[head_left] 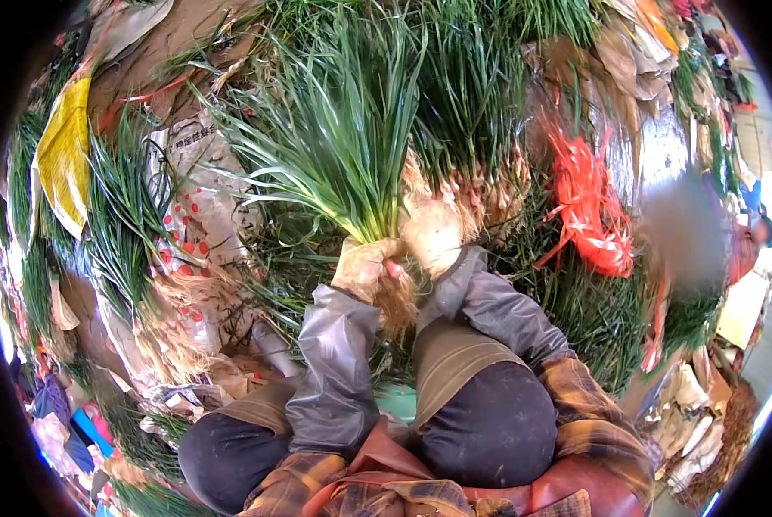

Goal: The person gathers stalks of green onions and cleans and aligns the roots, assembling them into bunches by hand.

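My left hand point(362, 265) is closed round the lower stems of a bunch of green garlic point(347, 142). Long leaves fan upward from the grip, while pale roots point(396, 306) hang below it. Just right of the bunch is my right hand point(431, 231), its back towards me and close to the roots of another heap of green garlic point(472, 103). Its fingers are blurred against leaves and roots, so their grip is unclear. Pinkish bulbs point(498, 185) show along the near edge of that heap.
Red plastic ties point(585, 207) lie in a tangle to the right. On the left are more garlic plants point(123, 207), a printed white sack point(192, 164) and a yellow sack piece point(65, 155). Loose leaves point(575, 319) cover the ground around my knees. A blurred grey shape point(685, 233) blocks part of the right side.
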`<state>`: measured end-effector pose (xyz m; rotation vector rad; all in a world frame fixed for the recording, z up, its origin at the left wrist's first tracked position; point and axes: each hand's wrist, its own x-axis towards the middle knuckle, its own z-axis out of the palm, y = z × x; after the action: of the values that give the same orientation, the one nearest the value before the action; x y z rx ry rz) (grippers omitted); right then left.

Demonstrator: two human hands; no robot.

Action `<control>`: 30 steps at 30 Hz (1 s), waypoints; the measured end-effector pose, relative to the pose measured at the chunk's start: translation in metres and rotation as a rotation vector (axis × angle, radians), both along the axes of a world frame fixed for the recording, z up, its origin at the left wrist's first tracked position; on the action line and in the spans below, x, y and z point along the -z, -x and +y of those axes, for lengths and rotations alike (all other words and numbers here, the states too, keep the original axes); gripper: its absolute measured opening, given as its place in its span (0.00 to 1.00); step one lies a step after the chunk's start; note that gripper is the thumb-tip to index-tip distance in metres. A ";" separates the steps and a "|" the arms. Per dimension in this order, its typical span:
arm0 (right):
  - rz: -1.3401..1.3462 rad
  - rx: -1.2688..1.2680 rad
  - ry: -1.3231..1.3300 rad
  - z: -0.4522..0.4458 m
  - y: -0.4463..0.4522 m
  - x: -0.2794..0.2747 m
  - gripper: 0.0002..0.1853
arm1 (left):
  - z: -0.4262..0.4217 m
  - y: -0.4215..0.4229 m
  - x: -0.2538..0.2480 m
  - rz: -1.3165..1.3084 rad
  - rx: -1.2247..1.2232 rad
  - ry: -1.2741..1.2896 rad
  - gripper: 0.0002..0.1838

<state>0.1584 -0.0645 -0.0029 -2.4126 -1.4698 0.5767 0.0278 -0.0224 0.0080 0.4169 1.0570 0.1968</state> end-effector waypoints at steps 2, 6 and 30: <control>-0.122 -0.093 0.162 0.002 -0.019 0.022 0.09 | 0.003 0.001 -0.002 -0.058 -0.061 0.053 0.14; -0.224 -0.113 0.258 -0.015 -0.050 0.046 0.07 | 0.011 0.016 -0.009 -0.344 -0.107 0.083 0.19; -0.177 -0.546 -0.341 -0.044 -0.041 0.007 0.13 | -0.004 0.001 0.003 -0.305 -0.112 0.139 0.11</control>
<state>0.1996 -0.1085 -0.0098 -1.8366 -2.1231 0.1857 0.0264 -0.0266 0.0047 0.1940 0.7880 0.2753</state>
